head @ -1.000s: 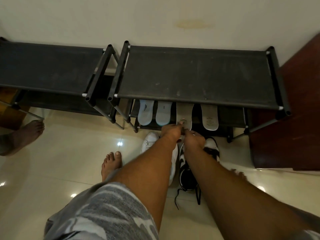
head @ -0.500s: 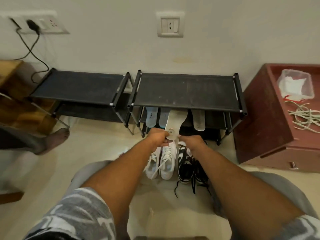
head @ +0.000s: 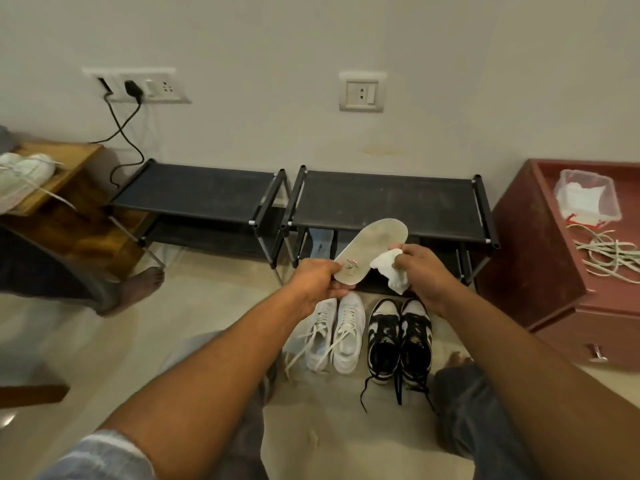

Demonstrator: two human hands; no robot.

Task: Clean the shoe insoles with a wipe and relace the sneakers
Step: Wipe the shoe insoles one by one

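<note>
**Insole and wipe held above the sneakers**

The left hand (head: 320, 280) grips the heel of a flat, rounded grey insole (head: 372, 247) — its toe angled up toward the black fabric shoe rack (head: 384, 204). The right hand (head: 420, 270) pinches a crumpled white wipe (head: 389, 268) touching the insole's edge. Below stand white sneakers (head: 334, 332) and black-and-white sneakers (head: 400, 336) — laces loose on glossy tile.

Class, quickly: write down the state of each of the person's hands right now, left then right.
Left hand: grip closed on the heel end of the insole.
Right hand: grip closed, pinching the white wipe.
</note>
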